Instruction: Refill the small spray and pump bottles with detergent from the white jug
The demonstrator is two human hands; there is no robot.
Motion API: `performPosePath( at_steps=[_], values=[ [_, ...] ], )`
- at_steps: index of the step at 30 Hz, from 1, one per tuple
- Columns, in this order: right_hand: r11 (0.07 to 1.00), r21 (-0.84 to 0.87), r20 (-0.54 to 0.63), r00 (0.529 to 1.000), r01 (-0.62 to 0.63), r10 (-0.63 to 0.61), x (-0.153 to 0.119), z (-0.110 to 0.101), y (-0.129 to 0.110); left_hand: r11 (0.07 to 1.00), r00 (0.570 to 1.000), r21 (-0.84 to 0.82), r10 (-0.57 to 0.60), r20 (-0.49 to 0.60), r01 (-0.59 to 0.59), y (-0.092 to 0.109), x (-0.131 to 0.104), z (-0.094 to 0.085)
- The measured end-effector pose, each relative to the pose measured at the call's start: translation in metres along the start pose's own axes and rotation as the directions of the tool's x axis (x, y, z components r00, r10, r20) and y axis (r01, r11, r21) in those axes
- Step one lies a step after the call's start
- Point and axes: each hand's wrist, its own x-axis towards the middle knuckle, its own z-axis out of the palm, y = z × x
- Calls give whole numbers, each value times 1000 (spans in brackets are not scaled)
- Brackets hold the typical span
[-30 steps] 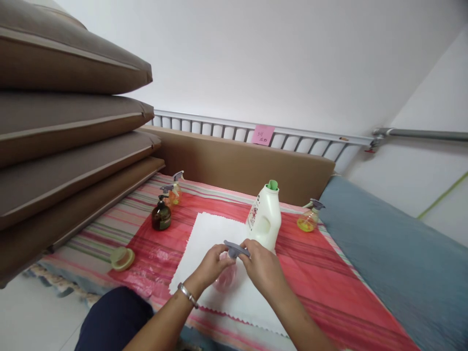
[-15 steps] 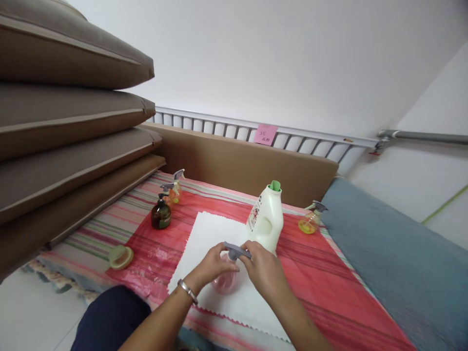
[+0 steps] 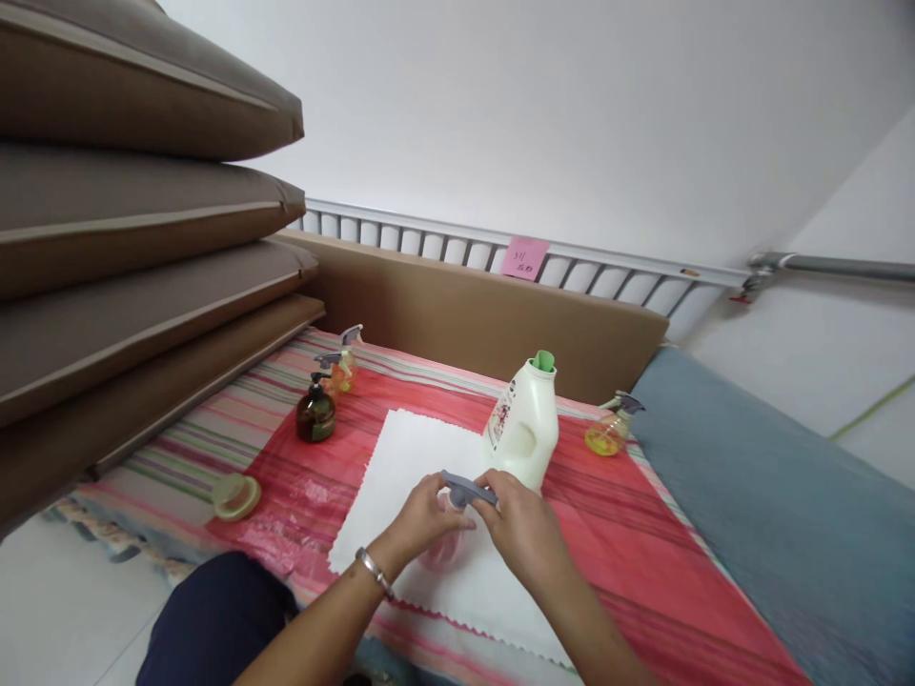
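Observation:
A clear pink spray bottle [image 3: 444,551] stands on a white scallop-edged mat in front of me. My left hand [image 3: 423,514], with a silver bracelet at the wrist, is closed around the neck and the left end of the bottle's grey spray head [image 3: 468,489]. The fingers of my right hand [image 3: 520,519] pinch the right end of that head. Just behind my right hand is a cream detergent jug [image 3: 529,424] with a green spout insert in its mouth. The hands partly hide the neck of the spray bottle.
At the left stand a dark brown pump bottle [image 3: 315,414] and two spray bottles behind it. A yellow spray bottle [image 3: 606,436] is at the right. A pale green round object [image 3: 235,496] lies near the left edge. Stacked brown cushions [image 3: 150,210] rise at the left.
My view has shifted slightly. Both hands keep their grip on the pink spray bottle, with the spray head at nearly the same angle.

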Motion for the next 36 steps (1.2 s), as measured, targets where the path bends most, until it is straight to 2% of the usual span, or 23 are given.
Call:
performPosePath(
  at_steps=[2,6,8,10,13,15,17,21,23,26,28,30,33,35,36],
  values=[
    [1000,3,6,1000,6,-6,-1,1,0,1000,1000,-8,-14,-1,14,-1,1,1],
    [1000,11,10,1000,13,-13,-2,0,-2,998,977,-42,-44,207,54,4,9,-15],
    [1000,14,5,1000,8,-8,-1,-1,-1,997,966,-41,-45,254,58,6,10,-20],
    [1000,19,2,1000,-3,3,0,-2,-1,999,979,-30,-36,201,43,6,8,-16],
    [1000,23,5,1000,-16,16,0,-2,1,1000,999,5,-28,26,28,1,3,-3],
    [1000,23,9,1000,-17,16,1,-2,2,999,999,20,-24,-29,25,0,3,0],
    [1000,23,15,1000,-14,14,1,-2,2,1000,999,13,-20,27,19,2,6,-6],
    [1000,26,19,1000,-18,17,2,-2,1,1000,975,-15,-20,222,24,11,11,-21],
    [999,34,18,1000,-21,21,2,-2,2,1000,982,-8,-13,189,15,10,8,-18],
    [999,39,22,999,-26,25,2,-2,3,1000,1000,20,-16,6,16,3,2,-4],
    [999,32,26,999,-33,32,2,-3,2,999,998,19,-26,-52,27,-1,1,0],
    [999,24,33,999,-37,36,2,-4,1,1000,1000,-10,-26,15,27,0,2,-3],
    [999,16,41,999,-35,35,2,-6,-1,998,983,-59,-9,186,20,8,6,-16],
    [999,14,42,999,-33,33,2,-7,-1,998,976,-69,7,219,8,12,5,-17],
    [999,14,42,999,-35,34,3,-7,-1,998,980,-67,12,197,1,12,4,-15]
  ],
)
